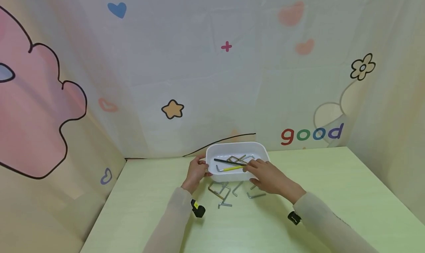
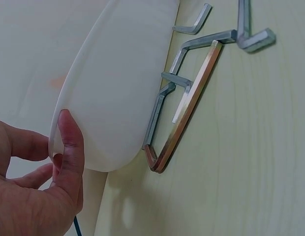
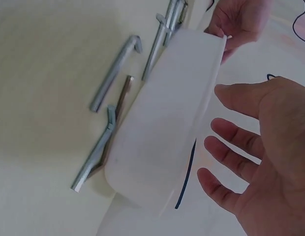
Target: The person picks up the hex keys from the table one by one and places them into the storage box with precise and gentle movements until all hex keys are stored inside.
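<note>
A white plastic tub (image 1: 225, 176) stands near the back of the table. Inside lie several L-shaped hex keys, a yellow-sleeved one (image 1: 234, 168) and a long black rod (image 1: 229, 161) among them. My left hand (image 1: 195, 173) pinches the tub's left rim, thumb outside, as the left wrist view (image 2: 49, 182) shows. Over the tub's front right edge hovers my right hand (image 1: 270, 175); the right wrist view shows its fingers (image 3: 231, 160) spread and loosely bent, holding nothing. More hex keys lie before the tub, including a copper-coloured one (image 2: 192, 108) and a grey one (image 3: 115, 73).
The pale green table (image 1: 149, 208) reaches back to a printed curtain (image 1: 199, 68) close behind the tub. Curtains also hang on both sides. A black wrist camera (image 1: 198, 210) sits under the left sleeve, another (image 1: 294, 218) under the right.
</note>
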Demonstrator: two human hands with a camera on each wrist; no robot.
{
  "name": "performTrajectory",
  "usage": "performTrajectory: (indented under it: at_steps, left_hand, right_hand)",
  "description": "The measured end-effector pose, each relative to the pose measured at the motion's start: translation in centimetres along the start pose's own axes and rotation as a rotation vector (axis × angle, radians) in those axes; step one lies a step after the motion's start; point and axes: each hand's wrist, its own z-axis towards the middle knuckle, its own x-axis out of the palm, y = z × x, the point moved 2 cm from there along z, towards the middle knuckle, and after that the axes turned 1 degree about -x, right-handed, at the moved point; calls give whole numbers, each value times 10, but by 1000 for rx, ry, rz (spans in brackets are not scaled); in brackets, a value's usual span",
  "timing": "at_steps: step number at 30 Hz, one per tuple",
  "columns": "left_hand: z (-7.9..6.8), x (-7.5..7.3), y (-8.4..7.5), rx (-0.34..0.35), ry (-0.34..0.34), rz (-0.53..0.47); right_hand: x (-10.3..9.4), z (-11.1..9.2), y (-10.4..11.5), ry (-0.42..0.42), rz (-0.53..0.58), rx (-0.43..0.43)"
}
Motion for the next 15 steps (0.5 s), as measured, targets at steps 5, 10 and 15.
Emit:
performTrajectory:
  at_steps: [5, 10, 15]
  left_hand:
    - [1, 0, 1, 2, 4, 3]
    - [1, 0, 1, 6, 3, 4]
    - [1, 0, 1, 8, 6, 14]
  right_hand:
    - [6, -8, 8, 13, 8, -10]
    - [13, -16, 11, 34, 15, 4]
    - [21, -25, 13, 44, 7, -12]
